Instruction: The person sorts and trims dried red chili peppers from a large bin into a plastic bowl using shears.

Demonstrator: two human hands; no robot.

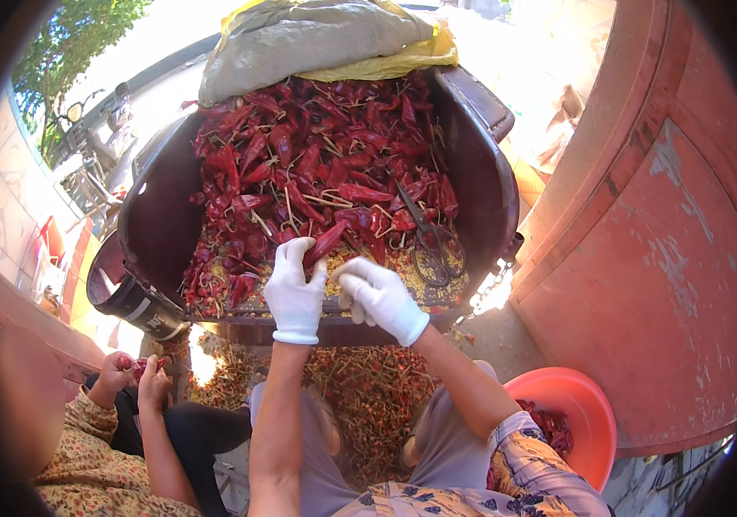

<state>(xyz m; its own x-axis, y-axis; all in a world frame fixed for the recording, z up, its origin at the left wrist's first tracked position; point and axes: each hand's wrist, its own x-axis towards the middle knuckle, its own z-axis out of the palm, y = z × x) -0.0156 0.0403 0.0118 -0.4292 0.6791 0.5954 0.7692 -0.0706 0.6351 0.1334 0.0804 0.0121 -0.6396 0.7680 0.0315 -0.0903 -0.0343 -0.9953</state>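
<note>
My left hand (293, 295), in a white glove, pinches a dried red chili pepper (326, 244) between thumb and fingers over the near side of a big dark maroon tub (155, 226). Just to its right, my right hand (383, 299), also gloved in white, has its fingers curled inward close to the left thumb. Whether something small is in those fingers is hidden. A heap of dried red chilies (299, 164) with pale stems fills much of the tub. Dark scissors (431, 246) lie on the peppers at the right, above loose yellow seeds.
A grey and yellow sack (325, 43) covers the tub's far edge. An orange-red basin (593, 414) with chilies stands at my right. Stems litter the floor (368, 388) between my legs. At left, a co-worker's hands (137, 379) hold a chili beside a dark bucket (140, 306).
</note>
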